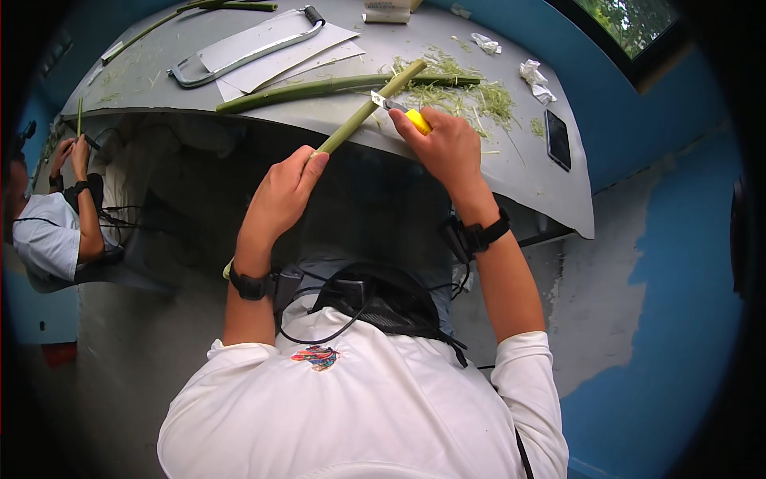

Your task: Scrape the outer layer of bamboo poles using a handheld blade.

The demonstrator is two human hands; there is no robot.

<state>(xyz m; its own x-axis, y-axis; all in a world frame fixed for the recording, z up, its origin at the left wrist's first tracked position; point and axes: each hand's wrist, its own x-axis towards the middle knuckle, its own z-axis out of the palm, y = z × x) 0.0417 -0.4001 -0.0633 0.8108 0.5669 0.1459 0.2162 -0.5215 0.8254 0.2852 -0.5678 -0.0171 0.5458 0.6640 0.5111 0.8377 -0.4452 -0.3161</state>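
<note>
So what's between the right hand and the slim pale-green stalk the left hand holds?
A yellow-handled utility knife, gripped by the right hand, its metal blade at the stalk; head view.

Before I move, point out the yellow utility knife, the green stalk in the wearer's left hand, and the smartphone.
Yellow utility knife (417, 121): head view, on its yellow body.
Green stalk (358, 116) in the left hand (283, 190): head view, mid-length.
Smartphone (558, 140): head view, on its dark screen.
</note>
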